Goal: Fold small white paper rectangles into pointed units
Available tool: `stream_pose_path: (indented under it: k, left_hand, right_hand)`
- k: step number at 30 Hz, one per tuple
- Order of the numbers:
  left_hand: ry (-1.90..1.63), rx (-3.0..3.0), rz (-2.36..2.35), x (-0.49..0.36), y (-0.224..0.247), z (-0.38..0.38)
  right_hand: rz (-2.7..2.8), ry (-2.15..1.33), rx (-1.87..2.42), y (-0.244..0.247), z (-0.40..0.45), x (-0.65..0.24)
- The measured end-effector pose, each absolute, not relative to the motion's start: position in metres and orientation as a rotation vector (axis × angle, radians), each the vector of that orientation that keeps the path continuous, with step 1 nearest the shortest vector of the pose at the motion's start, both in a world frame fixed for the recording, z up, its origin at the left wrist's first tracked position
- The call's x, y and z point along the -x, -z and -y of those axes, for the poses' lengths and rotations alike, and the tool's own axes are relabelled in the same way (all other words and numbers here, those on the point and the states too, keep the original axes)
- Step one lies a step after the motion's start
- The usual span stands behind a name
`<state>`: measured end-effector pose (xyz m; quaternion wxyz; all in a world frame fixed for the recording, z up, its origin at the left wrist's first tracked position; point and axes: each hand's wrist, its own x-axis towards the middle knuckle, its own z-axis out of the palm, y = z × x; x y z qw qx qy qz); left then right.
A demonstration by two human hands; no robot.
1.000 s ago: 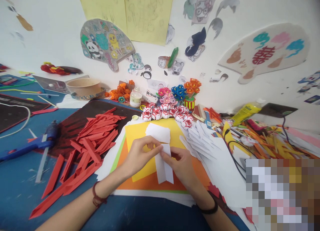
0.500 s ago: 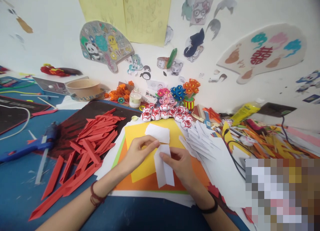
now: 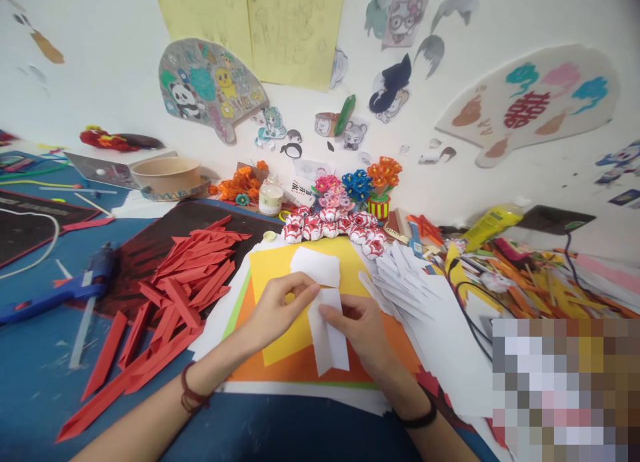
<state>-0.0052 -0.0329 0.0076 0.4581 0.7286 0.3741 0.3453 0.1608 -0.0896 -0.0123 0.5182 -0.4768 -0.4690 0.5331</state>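
A creased strip of white paper (image 3: pixel 331 349) is held above the stacked coloured sheets, with a fold line running down its length. My right hand (image 3: pixel 357 325) grips its right side, thumb on top. My left hand (image 3: pixel 285 309) pinches the upper left corner of the strip between thumb and forefinger. Just beyond the fingers, another white paper piece (image 3: pixel 316 267) lies flat on a yellow sheet (image 3: pixel 273 262). Beneath that sheet is an orange sheet (image 3: pixel 265 371).
Folded red paper strips (image 3: pixel 185 302) are heaped at the left, beside a blue glue gun (image 3: pixel 95 275). Folded white strips (image 3: pixel 405 282) lie at the right. Red-and-white paper flowers (image 3: pixel 330 225) line the back. A black cable (image 3: pixel 467 315) and paper scraps (image 3: pixel 540 275) are farther right.
Hardly anything differs. Both hands keep their hold on the white paper strip in nearly the same place, and the view has shifted very slightly.
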Motion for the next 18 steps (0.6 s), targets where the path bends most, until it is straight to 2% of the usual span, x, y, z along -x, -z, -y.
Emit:
stream_pose_path:
  k: [9, 18]
  left_hand:
    - [-0.791, -1.847, -0.998, 0.0071, -0.0106, 0.0325]
    - [-0.782, -1.866, -0.991, 0.0116, -0.0079, 0.0293]
  right_hand:
    - [1.264, -1.095, 1.29, 0.0197, 0.085, -0.1638]
    - [1.278, -1.161, 1.299, 0.0202, 0.0847, -0.1635]
